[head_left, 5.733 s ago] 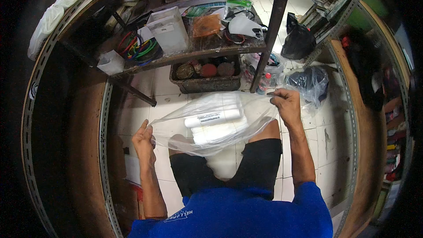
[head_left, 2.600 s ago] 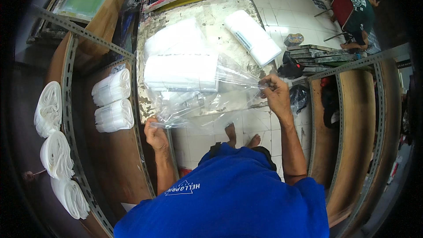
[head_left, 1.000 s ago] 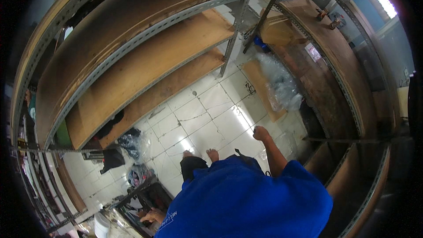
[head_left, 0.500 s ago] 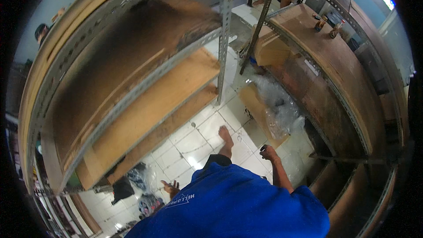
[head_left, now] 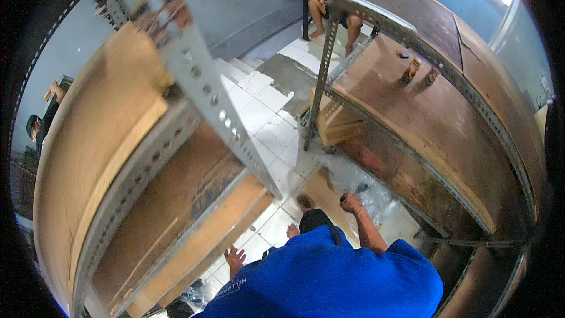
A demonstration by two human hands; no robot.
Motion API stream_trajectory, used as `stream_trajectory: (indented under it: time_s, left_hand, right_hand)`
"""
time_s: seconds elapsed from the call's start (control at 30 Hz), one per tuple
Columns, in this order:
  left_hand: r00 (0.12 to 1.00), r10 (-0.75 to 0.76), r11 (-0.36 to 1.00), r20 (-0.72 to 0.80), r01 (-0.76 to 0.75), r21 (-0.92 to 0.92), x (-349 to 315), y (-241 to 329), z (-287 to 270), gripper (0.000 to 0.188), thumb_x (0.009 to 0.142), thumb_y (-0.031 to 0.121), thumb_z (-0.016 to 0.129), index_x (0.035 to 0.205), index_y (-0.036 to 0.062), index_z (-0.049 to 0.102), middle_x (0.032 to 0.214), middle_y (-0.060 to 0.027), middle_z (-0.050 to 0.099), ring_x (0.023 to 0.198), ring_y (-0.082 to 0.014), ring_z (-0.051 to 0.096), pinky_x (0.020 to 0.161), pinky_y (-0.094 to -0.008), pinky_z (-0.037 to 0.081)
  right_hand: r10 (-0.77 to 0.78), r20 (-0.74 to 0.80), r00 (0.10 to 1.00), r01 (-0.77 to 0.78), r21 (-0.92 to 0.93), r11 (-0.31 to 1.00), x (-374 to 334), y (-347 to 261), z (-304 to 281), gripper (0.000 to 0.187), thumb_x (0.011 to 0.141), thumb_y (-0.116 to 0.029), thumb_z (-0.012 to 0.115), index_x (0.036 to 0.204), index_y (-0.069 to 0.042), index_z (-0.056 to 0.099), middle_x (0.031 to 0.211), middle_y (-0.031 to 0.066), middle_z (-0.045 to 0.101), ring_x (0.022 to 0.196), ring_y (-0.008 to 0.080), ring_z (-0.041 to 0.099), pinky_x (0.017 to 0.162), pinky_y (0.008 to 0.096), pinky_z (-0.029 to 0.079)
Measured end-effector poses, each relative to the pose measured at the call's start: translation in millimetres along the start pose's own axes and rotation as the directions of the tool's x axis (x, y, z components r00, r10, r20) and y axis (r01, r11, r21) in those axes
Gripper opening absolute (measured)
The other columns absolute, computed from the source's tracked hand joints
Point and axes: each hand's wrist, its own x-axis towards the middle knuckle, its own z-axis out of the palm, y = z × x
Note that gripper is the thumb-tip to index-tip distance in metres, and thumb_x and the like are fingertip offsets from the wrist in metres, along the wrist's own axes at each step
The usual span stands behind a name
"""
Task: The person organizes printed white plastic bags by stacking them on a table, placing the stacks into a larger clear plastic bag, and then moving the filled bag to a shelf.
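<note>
My left hand (head_left: pixel 235 257) hangs low beside the left shelving unit, fingers spread, with nothing in it. My right hand (head_left: pixel 351 203) is closed around a small dark object that I cannot make out. Below and beyond it lie a flat piece of brown cardboard (head_left: pixel 324 191) and crumpled clear plastic wrap (head_left: pixel 382 202) on the tiled floor. To my left stands the shelving unit with wooden boards (head_left: pixel 94 135) and a grey slotted-metal post (head_left: pixel 206 85). A second shelving unit (head_left: pixel 424 115) with worn brown boards is at my right.
On the right unit stand two small jars (head_left: pixel 411 70) near a small red-and-black item (head_left: pixel 402 54). A cardboard box (head_left: pixel 335 123) sits on its lower level. A person (head_left: pixel 335 9) sits by the steps at the back; another person (head_left: pixel 44 123) is beyond the left unit. White tiles (head_left: pixel 265 126) run between the units.
My view has moved forward along the aisle, so the left unit's post looms closer. My right hand stays closed and my left hand stays open. The left unit now covers more of the floor.
</note>
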Motion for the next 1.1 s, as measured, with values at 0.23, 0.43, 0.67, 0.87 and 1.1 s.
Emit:
stream_trajectory:
  time_s: [0.23,0.43,0.67,0.87,1.1]
  left_hand:
    - [0.974,-0.022,0.968,-0.225,-0.035,-0.248,-7,45,73,0.06,0.087,0.047,0.061,0.134,0.0183,0.038,0.14,-0.0151,0.038,0.111,-0.036,0.056,0.083,-0.052,0.049]
    - [0.95,-0.041,0.93,-0.308,-0.076,-0.359,-8,42,111,0.047,0.088,0.039,0.063,0.125,0.0154,0.045,0.129,-0.013,0.047,0.106,-0.0347,0.057,0.081,-0.0497,0.05]
    - [0.982,0.021,0.881,-0.186,-0.106,-0.46,-21,31,142,0.05,0.082,0.047,0.062,0.122,0.0182,0.053,0.125,-0.006,0.054,0.115,-0.0332,0.053,0.091,-0.0495,0.043]
    - [0.88,-0.14,0.677,-0.455,-0.25,-0.692,-18,50,158,0.041,0.093,0.044,0.05,0.118,0.0123,0.049,0.121,-0.0117,0.055,0.108,-0.0358,0.056,0.088,-0.0509,0.05]
    - [0.891,-0.151,0.7,-0.429,-0.211,-0.683,46,93,246,0.042,0.092,0.047,0.049,0.116,0.0116,0.05,0.117,-0.0116,0.055,0.106,-0.0342,0.056,0.088,-0.0498,0.049]
  right_hand:
    - [-0.246,0.221,0.944,0.281,-0.147,0.948,142,-15,-3,0.032,0.073,-0.019,0.055,0.099,-0.008,0.07,0.1,0.0197,0.068,0.094,0.0356,0.065,0.085,0.0443,0.051]
    - [-0.432,0.076,0.899,0.438,-0.168,0.883,195,-69,-54,0.026,0.075,-0.021,0.059,0.093,-0.005,0.069,0.094,0.0208,0.067,0.088,0.0384,0.065,0.078,0.0465,0.051]
    - [-0.478,0.044,0.877,0.464,-0.331,0.822,258,-102,-86,0.028,0.076,-0.028,0.059,0.089,-0.004,0.068,0.089,0.0211,0.067,0.087,0.0362,0.065,0.075,0.048,0.051]
    - [-0.717,0.142,0.682,0.731,-0.136,0.669,273,-221,-103,0.023,0.073,-0.02,0.06,0.091,-0.005,0.061,0.086,0.0191,0.064,0.086,0.0383,0.063,0.074,0.0475,0.051]
    - [-0.785,0.332,0.523,0.851,-0.144,0.506,329,-320,-139,0.021,0.073,-0.011,0.055,0.092,-0.005,0.06,0.084,0.0185,0.064,0.085,0.0394,0.062,0.073,0.049,0.05]
